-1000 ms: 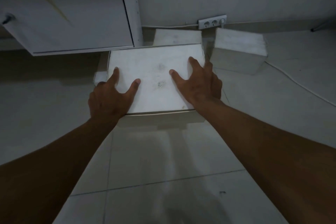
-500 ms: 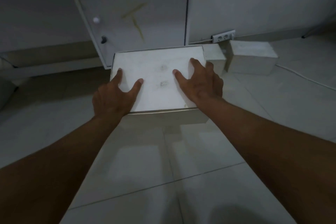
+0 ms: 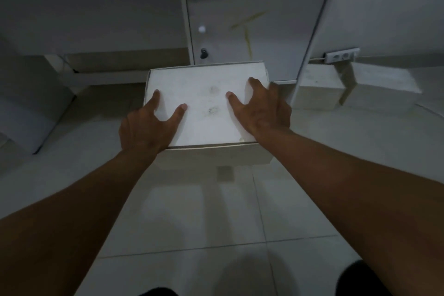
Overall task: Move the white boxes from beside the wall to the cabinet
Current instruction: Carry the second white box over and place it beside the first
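Observation:
A large white box [image 3: 204, 94] with a smudged lid hangs above the tiled floor, gripped on both sides. My left hand [image 3: 144, 130] clasps its left near corner, thumb and forefinger on the lid. My right hand [image 3: 262, 110] wraps the right edge. Straight behind the box stands the white cabinet [image 3: 257, 24], its door marked with yellowish streaks. Two more white boxes rest on the floor by the wall at right: a near one [image 3: 317, 89] and a farther one [image 3: 382, 84].
A white power strip [image 3: 342, 55] lies against the wall above the two floor boxes. A low grey-white piece of furniture [image 3: 28, 113] fills the left side. Pale floor tiles [image 3: 216, 223] stretch below my arms.
The held box has come up and away from the wall, and my view has swung left, so the cabinet door now sits behind the box and the two floor boxes lie far right.

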Motion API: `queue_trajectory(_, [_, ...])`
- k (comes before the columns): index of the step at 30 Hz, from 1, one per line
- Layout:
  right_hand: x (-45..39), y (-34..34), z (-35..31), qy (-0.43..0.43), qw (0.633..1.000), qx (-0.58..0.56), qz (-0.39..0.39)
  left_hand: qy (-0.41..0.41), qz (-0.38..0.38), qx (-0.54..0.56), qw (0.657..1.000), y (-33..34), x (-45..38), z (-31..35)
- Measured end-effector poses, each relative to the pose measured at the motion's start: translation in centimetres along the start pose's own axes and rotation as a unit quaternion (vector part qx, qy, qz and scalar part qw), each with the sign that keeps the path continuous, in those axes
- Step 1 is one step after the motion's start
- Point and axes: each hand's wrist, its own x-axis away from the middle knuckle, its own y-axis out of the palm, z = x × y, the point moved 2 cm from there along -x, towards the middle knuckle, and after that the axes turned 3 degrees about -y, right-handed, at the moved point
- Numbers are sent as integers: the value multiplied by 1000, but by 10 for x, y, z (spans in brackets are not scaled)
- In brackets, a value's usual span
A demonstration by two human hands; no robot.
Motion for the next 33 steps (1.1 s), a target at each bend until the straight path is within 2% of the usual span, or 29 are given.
queue_trajectory(4, [-18,24,-12,-23,1000,-17,-10,-33,7,-13,999,3,-13,-14])
queue_trajectory(9, [-29,65,-11,4,999,-10,-45,-51,-15,-31,998,27,-28,-34])
queue_trajectory(18, [-14,146,-1,8,997,16,-75,-77,-94,-57,991,86,-24,-90])
queue_trajectory(33, [-10,242,55,48,997,31,-55,-126,-144,-37,981,195,-24,-109])
